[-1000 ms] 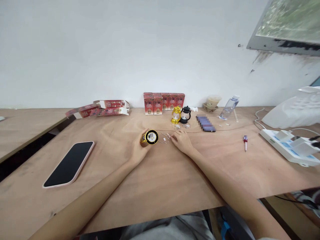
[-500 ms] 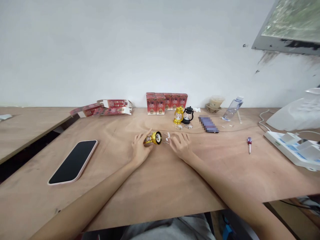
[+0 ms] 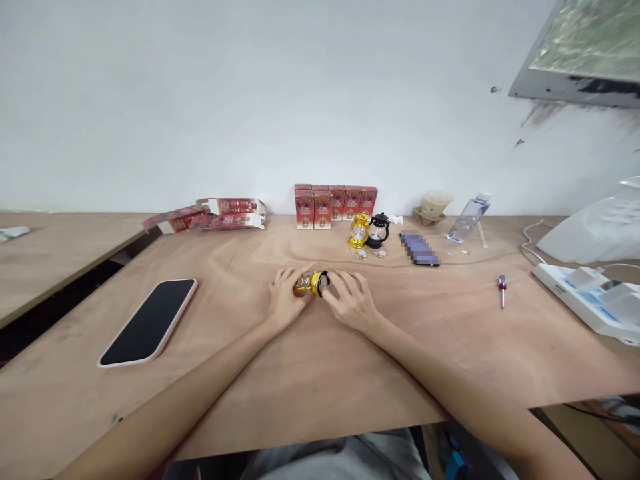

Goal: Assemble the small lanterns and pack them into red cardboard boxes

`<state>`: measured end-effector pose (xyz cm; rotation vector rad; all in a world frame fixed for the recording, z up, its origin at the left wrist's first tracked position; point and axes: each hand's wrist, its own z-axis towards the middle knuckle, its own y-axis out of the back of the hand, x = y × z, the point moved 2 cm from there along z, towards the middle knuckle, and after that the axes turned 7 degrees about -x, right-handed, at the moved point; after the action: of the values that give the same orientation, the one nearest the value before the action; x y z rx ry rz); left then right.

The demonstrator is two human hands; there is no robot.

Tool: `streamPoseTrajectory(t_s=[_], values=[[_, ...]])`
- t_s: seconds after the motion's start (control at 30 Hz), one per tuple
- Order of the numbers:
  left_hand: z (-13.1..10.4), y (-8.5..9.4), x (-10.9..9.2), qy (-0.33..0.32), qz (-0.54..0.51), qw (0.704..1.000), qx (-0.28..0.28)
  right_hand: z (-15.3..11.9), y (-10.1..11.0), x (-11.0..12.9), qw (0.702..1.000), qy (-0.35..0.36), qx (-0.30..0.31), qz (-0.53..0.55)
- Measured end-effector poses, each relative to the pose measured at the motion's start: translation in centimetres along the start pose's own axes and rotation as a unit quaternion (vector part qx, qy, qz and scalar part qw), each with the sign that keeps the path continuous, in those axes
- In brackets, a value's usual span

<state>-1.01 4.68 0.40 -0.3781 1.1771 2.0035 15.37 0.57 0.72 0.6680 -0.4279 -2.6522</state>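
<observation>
A small gold toy lantern lies on its side on the wooden table, between my two hands. My left hand grips its left end. My right hand has its fingers on the lantern's right end, the base. What lies under my right fingers is hidden. Farther back stand a gold lantern and a black lantern, upright, with small clear parts in front of them.
A row of red boxes stands at the wall, flattened red cartons to their left. A phone lies face up at left. A screwdriver, power strip, water bottle and purple item are at right.
My right hand has moved left from the small loose parts onto the lantern's base. The lantern's base, which faced me earlier, has turned toward my right hand.
</observation>
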Motion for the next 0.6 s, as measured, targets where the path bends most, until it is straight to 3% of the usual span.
streamPoseTrajectory(t_s=[0.2, 0.43, 0.6], values=[[-0.03, 0.17, -0.34, -0.005, 0.025, 1.0, 0.008, -0.23, -0.1, 0.04, 0.999, 0.03, -0.007, -0.019], [0.0, 0.09, -0.32, -0.024, 0.015, 1.0, 0.005, -0.12, 0.1, -0.3, 0.999, -0.037, -0.03, 0.023], [0.04, 0.07, -0.3, -0.032, 0.004, 0.999, 0.002, -0.25, 0.16, -0.41, 0.996, -0.032, -0.042, 0.074]])
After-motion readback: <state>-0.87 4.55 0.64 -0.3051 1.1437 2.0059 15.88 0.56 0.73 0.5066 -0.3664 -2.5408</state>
